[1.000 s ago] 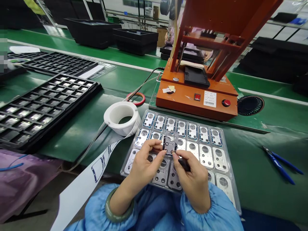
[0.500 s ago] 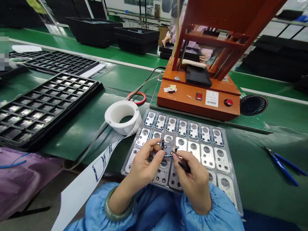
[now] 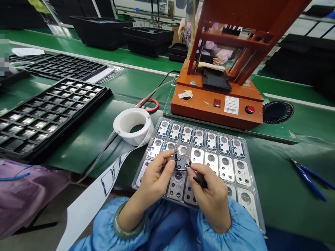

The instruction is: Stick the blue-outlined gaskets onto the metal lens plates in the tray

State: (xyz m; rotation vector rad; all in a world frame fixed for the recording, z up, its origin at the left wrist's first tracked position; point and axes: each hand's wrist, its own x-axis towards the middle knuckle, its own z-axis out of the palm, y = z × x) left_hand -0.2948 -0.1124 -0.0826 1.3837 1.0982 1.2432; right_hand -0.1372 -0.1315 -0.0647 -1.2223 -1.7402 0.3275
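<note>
In the head view, we pinch a small plate [image 3: 181,162] over the clear tray [image 3: 258,212] with our left hand [image 3: 156,177], while our right hand [image 3: 212,193] grips a black tool [image 3: 201,181] by the plate's edge. A white roll [image 3: 131,138] sits beside the tray.

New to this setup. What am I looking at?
There's no robot: these are a person's bare hands, seen by one head-worn camera looking forward and down. The left hand holds a small grey plate with dark edging; the right hand grips a slim black object, mostly hidden, at the plate's lower right corner.

Beneath is a clear plastic tray with rows of silver rectangular plates. On the green worktop are a white tape roll, an orange metal machine, blue-handled cutters and a gridded black tray.
</note>
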